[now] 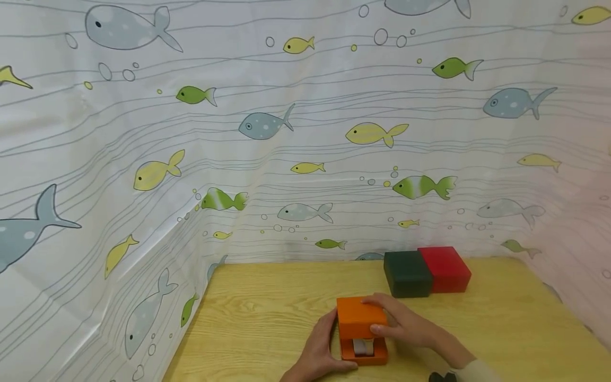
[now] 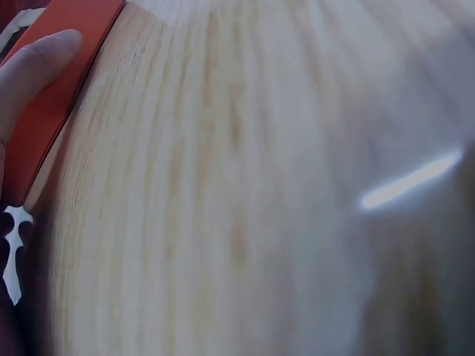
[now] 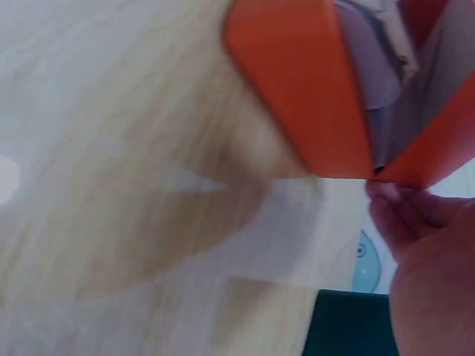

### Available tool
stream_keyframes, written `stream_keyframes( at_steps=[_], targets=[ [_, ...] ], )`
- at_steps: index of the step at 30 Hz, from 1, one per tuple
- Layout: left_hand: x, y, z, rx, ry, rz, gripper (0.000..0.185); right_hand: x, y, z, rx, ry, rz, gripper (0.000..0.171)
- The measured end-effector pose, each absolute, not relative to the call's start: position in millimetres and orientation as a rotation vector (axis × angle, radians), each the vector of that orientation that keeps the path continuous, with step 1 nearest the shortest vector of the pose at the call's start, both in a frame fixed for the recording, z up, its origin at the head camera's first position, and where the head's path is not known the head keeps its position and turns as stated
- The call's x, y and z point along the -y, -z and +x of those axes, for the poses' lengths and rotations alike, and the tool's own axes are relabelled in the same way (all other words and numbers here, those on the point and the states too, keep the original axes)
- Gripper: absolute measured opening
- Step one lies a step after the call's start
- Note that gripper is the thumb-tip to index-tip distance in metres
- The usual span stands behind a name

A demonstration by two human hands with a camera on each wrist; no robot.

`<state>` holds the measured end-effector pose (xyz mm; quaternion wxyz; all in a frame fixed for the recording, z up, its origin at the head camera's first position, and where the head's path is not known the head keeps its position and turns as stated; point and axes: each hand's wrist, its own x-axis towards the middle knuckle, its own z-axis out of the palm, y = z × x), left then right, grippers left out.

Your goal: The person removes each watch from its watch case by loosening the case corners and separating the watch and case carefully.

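A small orange box [image 1: 365, 361] stands on the table in the head view, its lid [image 1: 359, 312] partly raised at the front. Inside, a grey and beige item [image 1: 363, 347] shows through the gap; its kind is unclear. My left hand [image 1: 319, 345] holds the box's left side, with the thumb by the lower front corner. From the right, my right hand [image 1: 403, 321] grips the lid between thumb and fingers. The left wrist view has the left thumb [image 2: 33, 70] against the orange wall. In the right wrist view, the box's grey lining [image 3: 367, 55] appears between base and lid.
A dark green box [image 1: 408, 273] and a red box [image 1: 446, 268] sit side by side at the back right of the wood-grain table [image 1: 267, 302]. A white fish-print sheet [image 1: 305, 148] rises behind the table and along both sides.
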<state>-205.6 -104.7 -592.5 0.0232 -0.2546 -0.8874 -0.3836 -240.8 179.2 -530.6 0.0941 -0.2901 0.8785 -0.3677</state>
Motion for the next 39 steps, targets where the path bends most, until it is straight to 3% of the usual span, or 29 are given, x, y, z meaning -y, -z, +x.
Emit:
stream_keyframes(
  at_steps=[26, 39],
  targets=[
    [103, 592, -205, 2.679, 1.222, -0.796, 0.119, -164, 504, -253, -2.568, 1.21, -0.627, 0.044],
    [102, 594, -203, 2.74, 1.251, -0.705, 0.123, -145, 504, -245, -2.718, 1.346, -0.243, 0.053]
  ],
)
